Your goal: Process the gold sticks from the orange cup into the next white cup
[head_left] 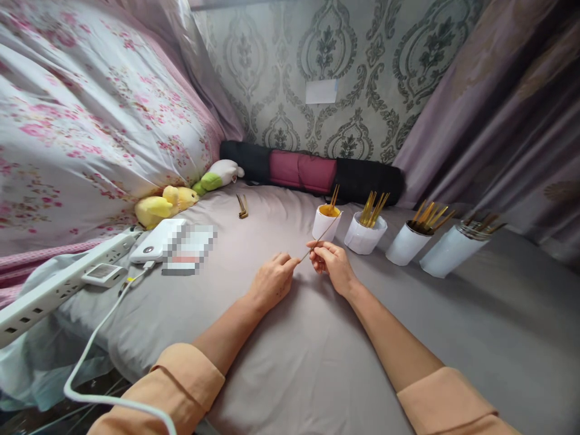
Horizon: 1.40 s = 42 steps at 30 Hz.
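Observation:
Between my two hands runs a thin brown stick (330,226), slanting up to the right. My left hand (273,281) pinches its lower end, and the fingers of my right hand (333,264) close on it a little higher up. The stick's upper tip passes in front of a white-wrapped cup (324,228) with a yellow inside and a few sticks standing in it. Right of that stand a wider white container (365,237), a white-wrapped jar (408,244) and a taller tilted-looking jar (453,252), each with several similar sticks.
Grey bedding (290,362) covers the surface. At left lie a power strip (67,284), a white power bank (158,241) with a cable (86,356), and a yellow plush toy (165,206). Farther back are small brown pieces (243,208) and a black-and-maroon roll (303,171) along the wall.

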Each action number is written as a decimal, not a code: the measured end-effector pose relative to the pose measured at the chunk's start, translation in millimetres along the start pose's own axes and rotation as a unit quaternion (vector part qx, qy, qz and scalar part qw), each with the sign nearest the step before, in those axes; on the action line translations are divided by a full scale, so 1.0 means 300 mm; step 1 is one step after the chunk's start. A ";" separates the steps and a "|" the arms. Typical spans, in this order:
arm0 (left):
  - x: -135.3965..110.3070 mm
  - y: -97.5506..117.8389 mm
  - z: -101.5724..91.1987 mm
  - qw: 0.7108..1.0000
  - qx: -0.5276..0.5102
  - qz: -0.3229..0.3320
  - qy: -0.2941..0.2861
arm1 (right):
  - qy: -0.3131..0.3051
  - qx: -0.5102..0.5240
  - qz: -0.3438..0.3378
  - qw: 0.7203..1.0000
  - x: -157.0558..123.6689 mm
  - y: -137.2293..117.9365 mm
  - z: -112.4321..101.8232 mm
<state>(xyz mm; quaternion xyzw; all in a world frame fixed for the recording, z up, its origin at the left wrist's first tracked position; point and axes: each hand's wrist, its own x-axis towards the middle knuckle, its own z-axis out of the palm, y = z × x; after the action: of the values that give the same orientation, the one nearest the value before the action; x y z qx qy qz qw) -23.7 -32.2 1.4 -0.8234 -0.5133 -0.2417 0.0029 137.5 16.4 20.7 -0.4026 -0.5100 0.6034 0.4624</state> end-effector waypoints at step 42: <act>0.041 0.028 0.021 0.756 -0.575 -0.311 -0.036 | 0.030 -0.065 -0.030 0.997 0.015 0.019 -0.018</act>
<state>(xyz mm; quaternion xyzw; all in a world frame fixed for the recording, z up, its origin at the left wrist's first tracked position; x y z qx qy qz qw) -9.7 -24.4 2.7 -0.4731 -0.5049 -0.4495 -0.5650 140.7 21.7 14.2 -0.4341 -0.5458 0.5425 0.4684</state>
